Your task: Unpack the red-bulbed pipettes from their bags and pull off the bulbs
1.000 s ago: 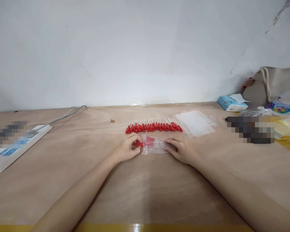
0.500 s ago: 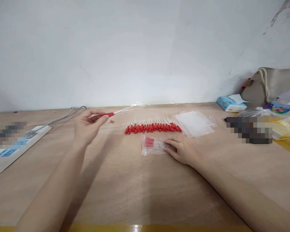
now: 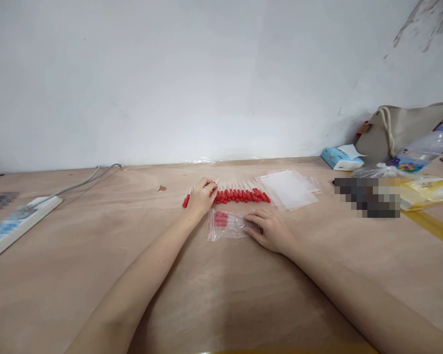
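A row of thin clear droppers with red bulbs [image 3: 239,195] lies across the wooden table [image 3: 221,290]. My left hand [image 3: 202,196] rests on the left end of that row, fingers curled down onto the red bulbs. Just in front lies a small clear zip bag [image 3: 225,224] with a few red-bulbed droppers inside. My right hand [image 3: 271,228] lies flat on the right end of the bag, fingers stretched out and pressing it to the table.
A stack of empty clear bags [image 3: 290,188] lies right of the row. A white power strip [image 3: 15,221] with a grey cable sits at far left. At the right are a blue tissue pack [image 3: 339,158], a canvas bag [image 3: 402,128] and plastic packets [image 3: 424,189].
My left hand drew one red-bulbed dropper out of the bag, swung it up and to the left, then came back down onto the left end of the row. The right hand stayed on the bag.
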The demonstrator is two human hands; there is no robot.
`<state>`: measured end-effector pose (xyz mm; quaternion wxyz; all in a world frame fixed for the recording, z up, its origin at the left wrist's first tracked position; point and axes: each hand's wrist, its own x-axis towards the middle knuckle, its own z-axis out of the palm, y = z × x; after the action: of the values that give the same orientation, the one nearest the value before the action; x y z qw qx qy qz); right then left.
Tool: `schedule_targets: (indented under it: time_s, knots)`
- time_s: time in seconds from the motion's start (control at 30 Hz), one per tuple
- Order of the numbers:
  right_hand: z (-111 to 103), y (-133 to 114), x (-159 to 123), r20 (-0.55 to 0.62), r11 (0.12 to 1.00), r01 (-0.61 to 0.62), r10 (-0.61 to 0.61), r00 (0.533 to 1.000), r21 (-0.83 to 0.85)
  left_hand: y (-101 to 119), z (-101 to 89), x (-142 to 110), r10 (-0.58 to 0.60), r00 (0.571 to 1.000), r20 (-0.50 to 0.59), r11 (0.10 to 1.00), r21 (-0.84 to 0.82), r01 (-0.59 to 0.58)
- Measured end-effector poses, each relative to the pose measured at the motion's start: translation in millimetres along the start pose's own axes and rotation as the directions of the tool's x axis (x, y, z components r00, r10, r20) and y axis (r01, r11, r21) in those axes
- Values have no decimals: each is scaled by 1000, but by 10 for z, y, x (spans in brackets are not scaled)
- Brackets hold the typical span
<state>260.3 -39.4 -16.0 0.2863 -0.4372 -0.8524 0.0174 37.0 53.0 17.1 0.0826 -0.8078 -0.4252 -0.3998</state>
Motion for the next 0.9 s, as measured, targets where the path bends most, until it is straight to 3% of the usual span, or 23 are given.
schedule_targets:
  time_s: [0.17, 0.33, 0.53, 0.7, 0.9]
  knots:
    - [4, 12, 0, -2, 1000, 5, -5, 1000, -1, -34, 50, -59, -12, 1000, 29, 1000, 7, 12]
    - [-5, 4, -1, 0, 1000, 8, -8, 1000, 2, 52, 27, -65, -18, 998, -58, 1000, -3, 18]
    - [-11, -5, 2, -8, 1000, 12, -12, 1000, -7, 102, 37, -32, -7, 1000, 19, 1000, 10, 7]
    - [-9, 0, 1, -2, 1000, 10, -10, 1000, -10, 92, 55, -36, 13, 1000, -24, 1000, -6, -13]
    - [-24, -14, 6, 7, 1000, 10, -10, 1000, -6, 221, 145, 63, 93, 991, 99, 995, -51, -89]
